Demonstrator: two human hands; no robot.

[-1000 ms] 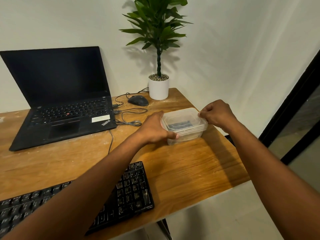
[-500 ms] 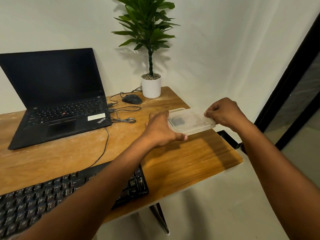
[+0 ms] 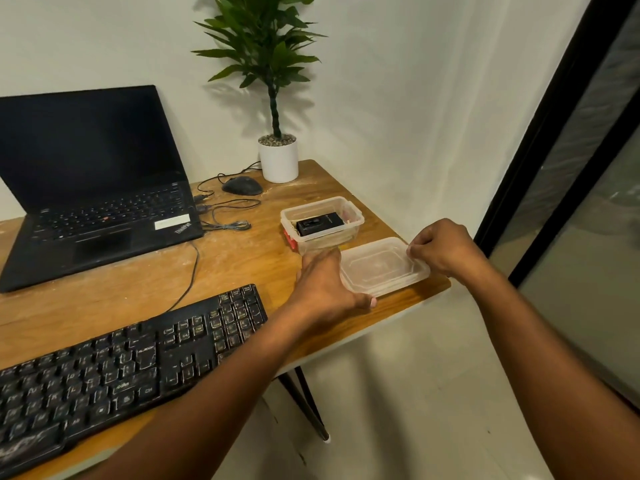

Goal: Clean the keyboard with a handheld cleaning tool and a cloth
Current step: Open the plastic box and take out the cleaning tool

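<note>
A black, dusty keyboard (image 3: 131, 358) lies at the desk's front left. A clear plastic container (image 3: 353, 216) stands open near the right edge. Inside it lies a black handheld device (image 3: 320, 223), and something red (image 3: 289, 239) shows at its left side. The container's clear lid (image 3: 381, 268) lies flat on the desk just in front of it, at the corner. My left hand (image 3: 325, 289) holds the lid's left end, thumb at its near edge. My right hand (image 3: 446, 251) pinches the lid's far right corner. No cloth is visible.
An open black laptop (image 3: 97, 202) sits at the back left, with cables (image 3: 228, 216) trailing to a black mouse (image 3: 242, 185). A potted plant (image 3: 278, 157) stands at the back by the wall. The desk edge (image 3: 408, 306) drops off right beside the lid.
The lid has come off the container and moved down to the desk in front of it, both hands still on it. The container now stands open, showing the black device.
</note>
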